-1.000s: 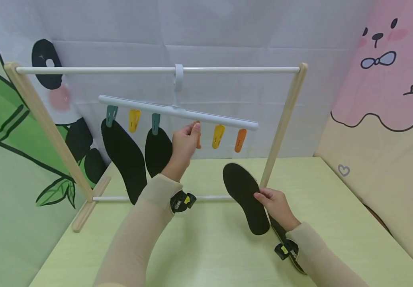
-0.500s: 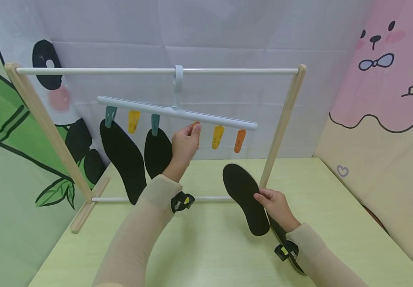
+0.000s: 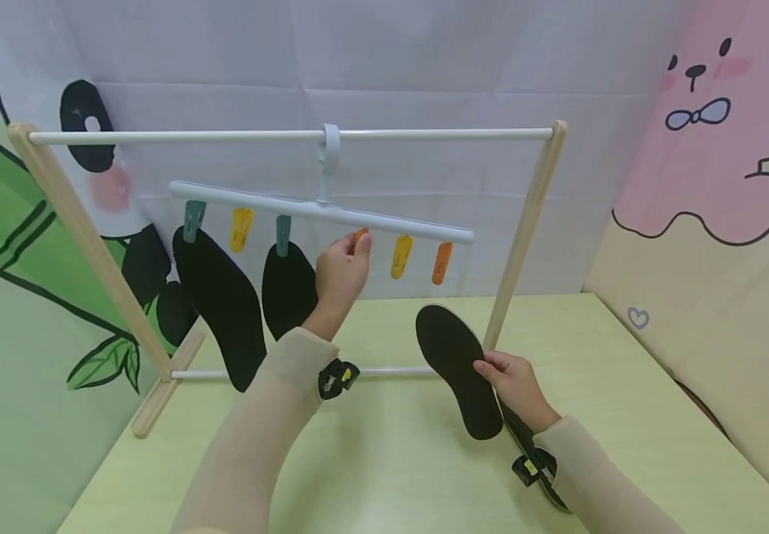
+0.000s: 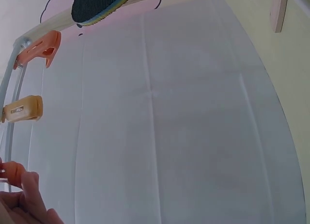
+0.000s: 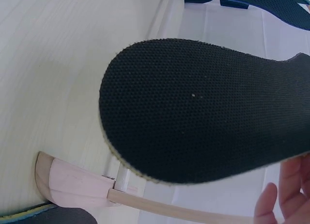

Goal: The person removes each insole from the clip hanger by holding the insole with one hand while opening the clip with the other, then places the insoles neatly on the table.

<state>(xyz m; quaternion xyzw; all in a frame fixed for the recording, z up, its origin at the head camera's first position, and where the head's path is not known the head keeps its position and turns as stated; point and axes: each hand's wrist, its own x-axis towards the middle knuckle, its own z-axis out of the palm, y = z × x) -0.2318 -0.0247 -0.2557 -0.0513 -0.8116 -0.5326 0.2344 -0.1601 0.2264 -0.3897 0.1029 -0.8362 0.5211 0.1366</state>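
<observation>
My left hand [image 3: 342,274] pinches an orange clothespin [image 3: 361,234] under the right half of a white clip hanger [image 3: 324,211]. In the left wrist view, the fingertips [image 4: 33,183] press against that clothespin. Two black insoles hang on the hanger's left half: one insole [image 3: 220,311] from a teal clothespin [image 3: 193,220], the other insole [image 3: 289,285] from a second teal clothespin [image 3: 282,235]. Lower right, my right hand [image 3: 514,386] grips a black insole [image 3: 454,363] by its edge, toe end up. Its dark, textured face fills much of the right wrist view.
A yellow clothespin [image 3: 240,228] hangs between the teal ones. Farther right are another yellow clothespin [image 3: 400,256] and an orange clothespin [image 3: 442,262]. The hanger hooks over a rack's white rod [image 3: 224,137]. Another insole [image 3: 519,429] lies under my right wrist on the table [image 3: 384,452].
The hanger's left end and its hanging insoles have swung slightly left and down. Less of the pinched orange clothespin shows below my left fingers. My right hand and its insole stay nearly still.
</observation>
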